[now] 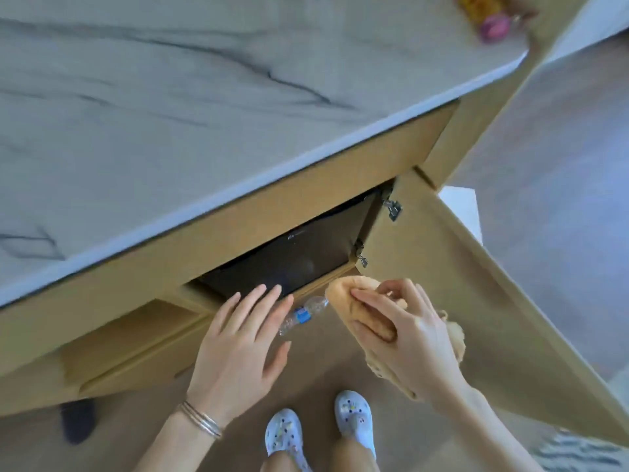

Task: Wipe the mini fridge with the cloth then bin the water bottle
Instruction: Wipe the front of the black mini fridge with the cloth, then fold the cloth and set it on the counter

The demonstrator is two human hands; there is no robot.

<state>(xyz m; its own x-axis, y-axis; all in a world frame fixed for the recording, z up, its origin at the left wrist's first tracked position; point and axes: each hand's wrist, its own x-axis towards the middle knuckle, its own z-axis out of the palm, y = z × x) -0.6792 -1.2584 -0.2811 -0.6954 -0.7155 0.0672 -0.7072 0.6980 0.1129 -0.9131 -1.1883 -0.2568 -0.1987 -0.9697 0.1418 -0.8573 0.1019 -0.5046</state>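
The left hand (238, 338) is spread flat, fingers apart, its grip holding nothing, fingertips over the lower edge of the dark mini fridge (296, 257). The right hand (405, 332) pinches the bunched tan cloth (354, 294) between thumb and fingers. The water bottle (303, 315) lies between both hands on the floor. Beyond, the marble surface (170, 114) overhangs the fridge.

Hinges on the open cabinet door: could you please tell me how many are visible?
2. One hinge sits near the door's upper inner edge; the other hinge is lower, just above the cloth in the right hand. More may be hidden.
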